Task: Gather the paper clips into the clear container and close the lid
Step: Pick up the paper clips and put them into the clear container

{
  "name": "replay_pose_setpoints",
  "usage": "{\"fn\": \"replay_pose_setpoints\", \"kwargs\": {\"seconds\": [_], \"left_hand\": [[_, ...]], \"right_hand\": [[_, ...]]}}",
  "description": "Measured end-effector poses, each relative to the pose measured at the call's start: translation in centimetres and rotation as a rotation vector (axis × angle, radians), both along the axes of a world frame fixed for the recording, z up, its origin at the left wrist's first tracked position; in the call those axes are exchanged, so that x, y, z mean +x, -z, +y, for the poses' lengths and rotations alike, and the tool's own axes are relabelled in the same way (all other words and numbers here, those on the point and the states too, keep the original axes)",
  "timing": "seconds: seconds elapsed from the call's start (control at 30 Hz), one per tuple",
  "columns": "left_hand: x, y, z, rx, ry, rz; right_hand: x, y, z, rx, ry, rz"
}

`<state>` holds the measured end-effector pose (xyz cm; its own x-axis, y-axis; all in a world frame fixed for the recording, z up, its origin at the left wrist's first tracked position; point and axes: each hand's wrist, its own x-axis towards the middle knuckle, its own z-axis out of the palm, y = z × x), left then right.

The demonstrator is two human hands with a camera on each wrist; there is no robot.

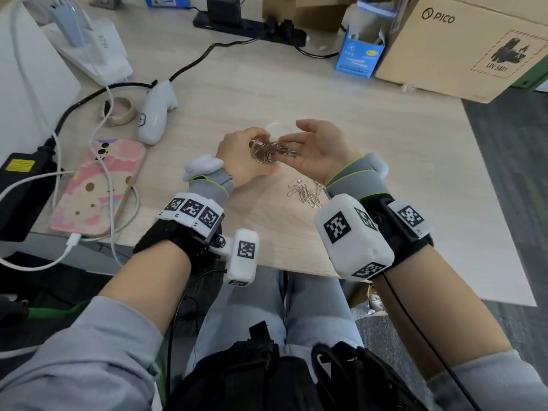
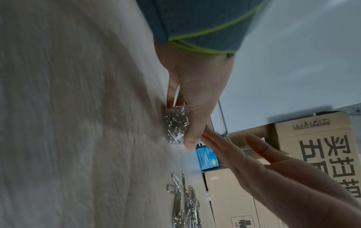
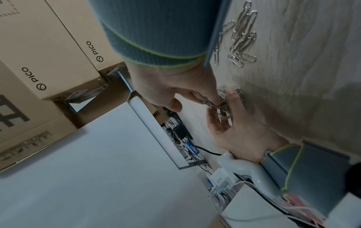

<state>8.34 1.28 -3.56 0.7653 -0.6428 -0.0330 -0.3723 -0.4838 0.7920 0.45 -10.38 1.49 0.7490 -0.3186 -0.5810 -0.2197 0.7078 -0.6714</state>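
Desk (image 1: 385,161): left hand (image 1: 240,158) grasps the clear container (image 1: 262,152) above it, mouth tilted toward the right hand (image 1: 323,149). Right hand flat, palm up, fingers straight, clips (image 1: 289,151) sliding off lengthwise into the mouth. Loose paper clips (image 1: 307,192) below. Lid (image 1: 280,126) behind.

Tabletop (image 1: 370,161): pale wood-grain laminate, matt, smooth.
Paper clips (image 1: 305,192): bright silver wire, glossy.
Clear container (image 1: 262,151): transparent plastic, shiny.
Lid (image 1: 280,126): clear plastic, faintly glossy.
Cardboard box (image 1: 462,51): brown corrugated card, matt, black print.
Small blue box (image 1: 357,59): printed paperboard.
Wrist bands (image 1: 212,180): grey knit cloth, green edging.
Phone case (image 1: 98,188): pink, glossy.
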Motion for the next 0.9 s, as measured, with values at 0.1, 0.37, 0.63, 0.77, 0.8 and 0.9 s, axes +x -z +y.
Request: {"fn": "replay_pose_setpoints", "kwargs": {"seconds": [0.1,0.37,0.63,0.77,0.8,0.9], "left_hand": [[0.1,0.3,0.1,-0.018,-0.001,-0.002],[0.6,1.1,0.3,-0.089,0.013,0.014],[0.5,2.0,0.2,-0.212,0.018,-0.045],[0.5,2.1,-0.4,-0.160,-0.023,-0.089],[0.5,2.1,-0.5,-0.154,-0.036,-0.094],[0.2,1.5,-0.9,-0.180,-0.038,-0.104]], "right_hand": [[-0.1,-0.6,0.3,0.002,-0.031,0.007],[-0.1,-0.9,0.4,-0.046,-0.110,-0.009],[-1.5,0.9,-0.8,-0.165,-0.008,-0.003],[-3.2,2.2,-2.3,-0.206,0.050,0.004],[-3.7,2.4,-2.7,-0.222,0.067,0.004],[-4.8,3.1,-3.9,-0.359,0.187,0.019]]}}
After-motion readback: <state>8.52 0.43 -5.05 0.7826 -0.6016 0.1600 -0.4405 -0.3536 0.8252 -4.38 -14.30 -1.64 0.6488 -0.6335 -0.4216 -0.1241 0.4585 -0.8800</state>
